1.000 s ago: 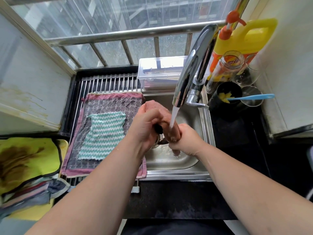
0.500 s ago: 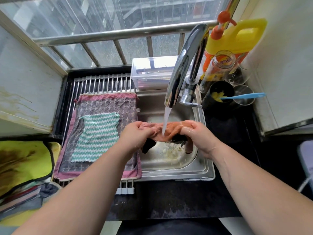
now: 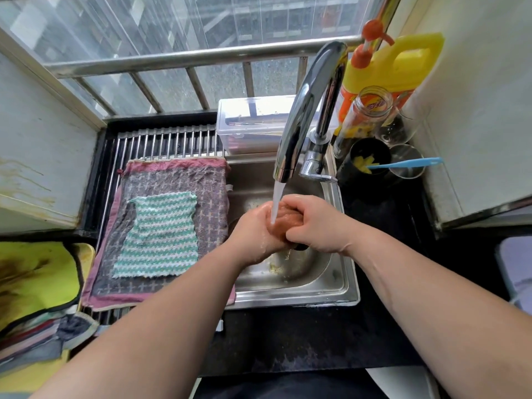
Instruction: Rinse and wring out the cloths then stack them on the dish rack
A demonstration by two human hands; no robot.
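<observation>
1. Over at the far left a yellow mat (image 3: 34, 272) lies on the counter, out of play.
2. Next along is the rack (image 3: 161, 142). A purple cloth (image 3: 213, 197) is spread flat on it with a green striped cloth (image 3: 158, 234) flat on top. Both have their long sides running away from the person, toward the window.
3. Now the left hand (image 3: 253, 228), over the sink (image 3: 339, 283), has its fingers curled tight round the left side of the orange cloth (image 3: 280, 226).
4. That orange cloth is a wet wad, squeezed between both hands above the basin. The water (image 3: 277, 197) lands right on it. Most of it is hidden, but its long axis looks to run far to near, and a dark end pokes out low toward the person.
5. The right hand (image 3: 313, 223) is clamped over the top and right of the wad, knuckles up, touching the left hand.
6. Above and right of the hands, the tap (image 3: 305, 110) arches over, running.
7. The call: this reads as rinse and squeeze, with the stacking not yet done.
   - The rack lies straight left of the grip, just beside the sink, and the left hand is nearer to it.
   - For a proper wring, the hands would want to sit at opposite ends of that far-to-near axis. Right now they are bunched together at the middle.
   - The wad would then need opening out to lie flat along the stack.
</observation>
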